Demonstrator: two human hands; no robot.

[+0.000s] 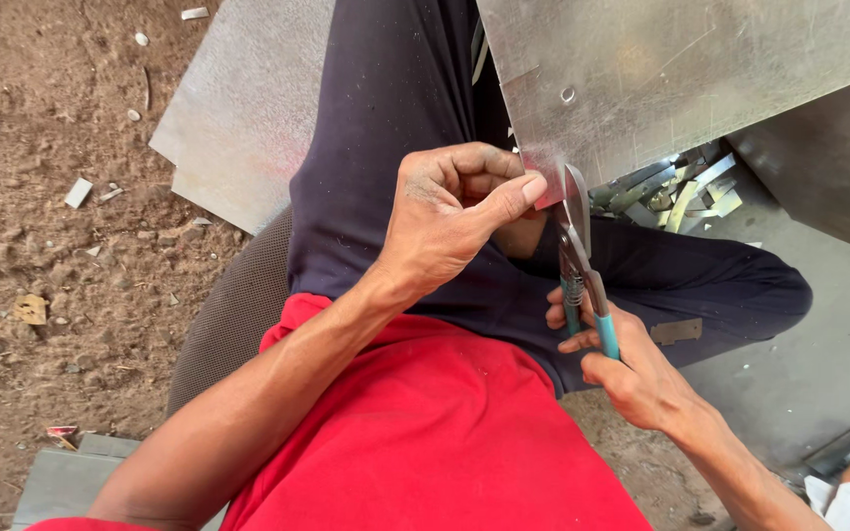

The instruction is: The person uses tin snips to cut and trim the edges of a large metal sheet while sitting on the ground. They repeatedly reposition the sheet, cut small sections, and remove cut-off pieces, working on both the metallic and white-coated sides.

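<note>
Tin snips (576, 251) biting into the lower edge of the metal sheet (681, 69), right at its near corner, blades up, teal handles down toward my lap. My left hand (455, 211) is curled tight, thumb and fingers pinching the sheet's corner just beside the blades to hold it steady. My right hand (627, 359) is wrapped around the handles, squeezed in close. I'd say I'm mid-cut, only a short way into the edge. The next squeeze calls for a firm pinch so the sheet doesn't twist, and my thumb clear of the blades. Under the sheet, a heap of metal offcuts (676, 192). Another flat sheet (238, 108) lies on the dirt ground (51, 246) past my knee, and I'm sitting on a brown cushion (233, 315).
</note>
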